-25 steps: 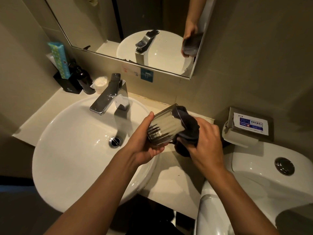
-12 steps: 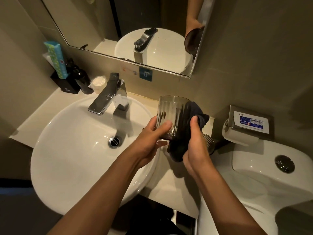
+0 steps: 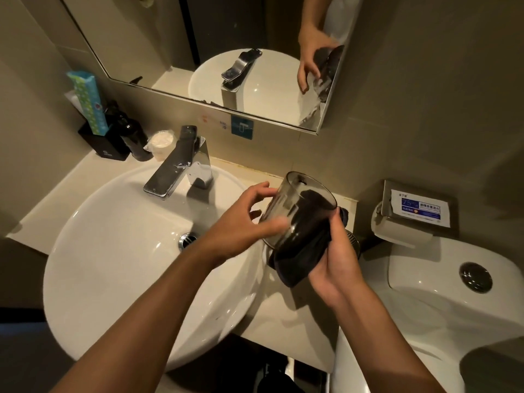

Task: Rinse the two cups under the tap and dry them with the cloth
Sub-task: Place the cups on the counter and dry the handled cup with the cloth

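Observation:
A smoky see-through cup (image 3: 286, 205) is held tilted over the counter just right of the basin, its mouth up and away from me. My left hand (image 3: 243, 222) grips its left side, fingers blurred with motion. My right hand (image 3: 337, 256) presses a dark cloth (image 3: 300, 259) against the cup's right side and base; the cloth shows through the wall. A second, ribbed cup (image 3: 354, 241) lies on the counter behind my right hand, mostly hidden. The chrome tap (image 3: 175, 171) stands to the left with no water running.
The white basin (image 3: 113, 251) fills the left. A black holder with a green tube (image 3: 93, 120), a dark bottle (image 3: 133, 137) and a wrapped item stand at the back left. A paper dispenser (image 3: 416, 208) and a toilet (image 3: 425, 293) are to the right. A mirror (image 3: 198, 38) hangs above.
The cup went from lying sideways with the cloth stuffed in its mouth to mouth-up. The cloth now covers its outer side and base, and my left fingers have shifted on it.

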